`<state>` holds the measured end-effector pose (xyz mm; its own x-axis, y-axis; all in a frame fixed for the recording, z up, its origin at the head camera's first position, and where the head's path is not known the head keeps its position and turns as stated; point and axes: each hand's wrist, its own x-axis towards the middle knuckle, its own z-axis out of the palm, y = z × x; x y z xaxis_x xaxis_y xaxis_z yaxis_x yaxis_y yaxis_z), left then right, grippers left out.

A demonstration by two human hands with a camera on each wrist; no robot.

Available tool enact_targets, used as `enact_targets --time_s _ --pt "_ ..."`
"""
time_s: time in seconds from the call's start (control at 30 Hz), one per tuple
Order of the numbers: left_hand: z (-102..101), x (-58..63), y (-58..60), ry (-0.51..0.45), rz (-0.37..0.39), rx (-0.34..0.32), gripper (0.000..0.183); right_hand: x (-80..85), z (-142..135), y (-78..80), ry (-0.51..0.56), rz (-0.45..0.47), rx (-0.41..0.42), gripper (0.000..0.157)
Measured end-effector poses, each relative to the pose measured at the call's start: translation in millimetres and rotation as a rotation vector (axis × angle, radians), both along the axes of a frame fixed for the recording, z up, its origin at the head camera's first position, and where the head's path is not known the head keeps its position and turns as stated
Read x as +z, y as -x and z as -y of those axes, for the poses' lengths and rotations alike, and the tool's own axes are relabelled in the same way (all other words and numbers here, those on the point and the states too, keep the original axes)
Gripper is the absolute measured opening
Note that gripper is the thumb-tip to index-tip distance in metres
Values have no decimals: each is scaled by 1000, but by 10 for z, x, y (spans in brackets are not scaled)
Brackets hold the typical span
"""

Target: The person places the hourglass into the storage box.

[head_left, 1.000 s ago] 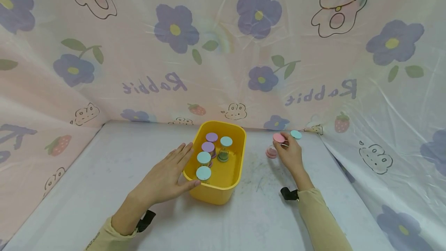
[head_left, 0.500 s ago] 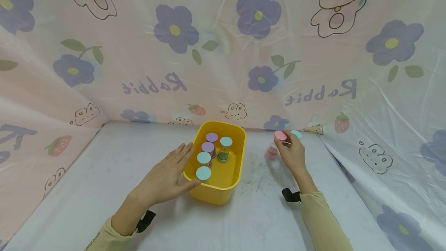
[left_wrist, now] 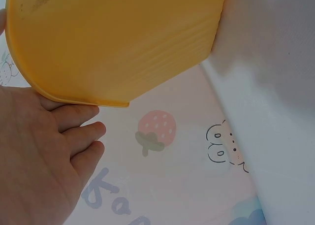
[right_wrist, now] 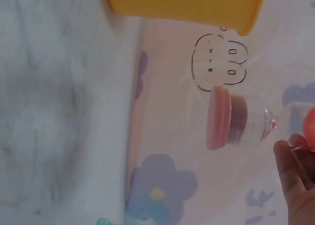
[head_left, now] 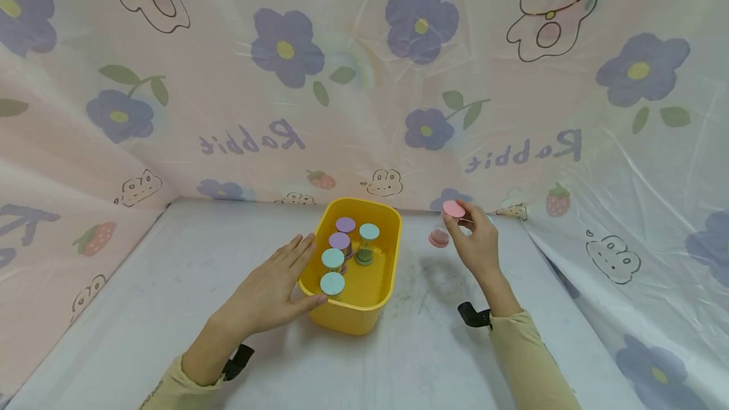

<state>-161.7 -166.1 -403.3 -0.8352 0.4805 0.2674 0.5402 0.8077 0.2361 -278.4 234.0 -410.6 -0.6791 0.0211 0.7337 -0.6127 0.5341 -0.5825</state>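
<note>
My right hand (head_left: 477, 240) pinches a pink-capped sand timer (head_left: 454, 209) near its upper end. In the right wrist view the sand timer (right_wrist: 231, 119) shows a clear glass body, with pinkish sand in its lower bulb, and it hangs off the table. My left hand (head_left: 267, 290) rests with straight fingers on the left rim of a yellow bin (head_left: 348, 320), its thumb over the near corner. Inside the bin stand several sand timers: purple-capped ones (head_left: 340, 241) along the left, and teal-capped ones (head_left: 333, 283) in front and to the right (head_left: 369, 231).
Behind my right hand, a teal-capped sand timer (right_wrist: 105, 221) stands mostly hidden. The white tabletop (head_left: 421, 359) ends at a patterned curtain (head_left: 353, 112) with flowers and rabbits, which also closes off both sides. Dark smudges (head_left: 424, 296) mark the table right of the bin.
My right hand has lifted the pink sand timer off the table, up and slightly left, and now covers most of the teal timer behind. My left hand and the bin have stayed put.
</note>
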Motion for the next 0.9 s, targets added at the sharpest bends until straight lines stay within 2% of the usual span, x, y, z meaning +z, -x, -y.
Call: enact_targets --time_s 0.2,0.47,0.67,0.9 --pt "0 -2 1 1 2 -3 99 166 125 -91 18 -38 38 44" --pt "1 3 3 2 4 0 98 492 384 -327 11 -133 103 42" --pt "4 1 5 3 -1 0 98 453 405 -253 -25 -145 127 46" --pt "4 -7 8 2 1 0 99 499 498 -249 -48 -169 222 48"
